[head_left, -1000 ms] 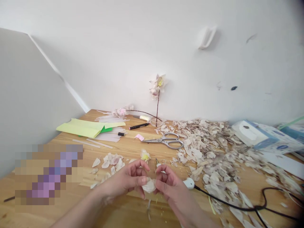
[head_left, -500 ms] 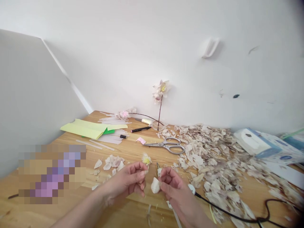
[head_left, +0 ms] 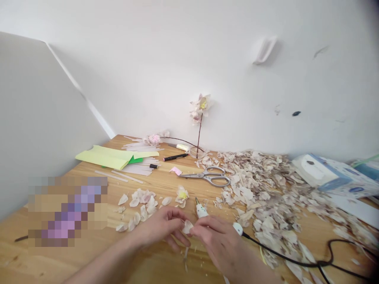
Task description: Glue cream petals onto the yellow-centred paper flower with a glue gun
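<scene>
A small pale dried petal (head_left: 187, 227) is between the fingertips of both hands, low in the middle of the view. My right hand (head_left: 225, 240) is closed, pinching the petal's right side. From the other side, my left hand (head_left: 166, 228) has thumb and forefinger at the petal, its lower fingers loosely spread. Just beyond the hands lies a white tool with a pointed metal tip (head_left: 201, 210), partly hidden by my right hand. A small flower with a yellow centre (head_left: 182, 195) rests on the table past my left hand, and several loose petals (head_left: 143, 198) lie left of it.
Grey scissors (head_left: 207, 175) lie behind the flower. A large heap of dried petals (head_left: 260, 189) covers the right side, near a tissue box (head_left: 334, 173) and a black cable (head_left: 284, 258). Yellow paper (head_left: 106, 157), translucent sticks and a marker (head_left: 175, 157) lie left. One flower stem (head_left: 199, 134) stands upright.
My hands have come together, with the petal now between them. My right hand has turned and moved left. More loose petals and the yellow-centred flower show beyond my left hand.
</scene>
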Motion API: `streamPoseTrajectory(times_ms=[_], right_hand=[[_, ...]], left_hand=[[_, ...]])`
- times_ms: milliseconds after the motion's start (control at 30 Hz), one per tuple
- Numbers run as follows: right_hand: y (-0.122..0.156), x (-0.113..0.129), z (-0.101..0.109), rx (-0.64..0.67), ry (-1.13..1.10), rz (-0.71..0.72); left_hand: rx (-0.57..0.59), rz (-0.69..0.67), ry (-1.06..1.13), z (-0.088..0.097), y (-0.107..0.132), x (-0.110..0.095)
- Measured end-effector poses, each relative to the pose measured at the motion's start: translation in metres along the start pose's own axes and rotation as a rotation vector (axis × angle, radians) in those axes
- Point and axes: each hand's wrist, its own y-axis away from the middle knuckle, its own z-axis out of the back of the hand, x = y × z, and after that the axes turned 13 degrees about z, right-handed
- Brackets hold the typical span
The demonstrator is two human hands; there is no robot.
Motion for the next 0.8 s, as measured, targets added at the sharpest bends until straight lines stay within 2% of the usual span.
streamPoseTrajectory(times_ms=[100, 267, 333, 567, 800], right_hand=[[0.000, -0.001, 0.000, 0.033, 0.018, -0.013], [0.001, -0.001, 0.001, 0.206, 0.014, -0.049], [0.000, -0.001, 0.002, 0.224, 0.014, -0.045], [0.002, -0.003, 0.003, 0.161, 0.007, -0.037], [0.012, -0.008, -0.007, 0.072, -0.190, -0.190]], left_hand=[[-0.005, -0.007, -0.001, 0.000, 0.002, -0.001], [0.038, -0.015, 0.016, 0.003, 0.005, -0.003], [0.046, -0.027, -0.015, 0.003, 0.004, -0.001], [-0.004, -0.010, -0.087, 0.004, 0.001, 0.002], [-0.019, -0.013, -0.060, 0.005, 0.003, 0.001]])
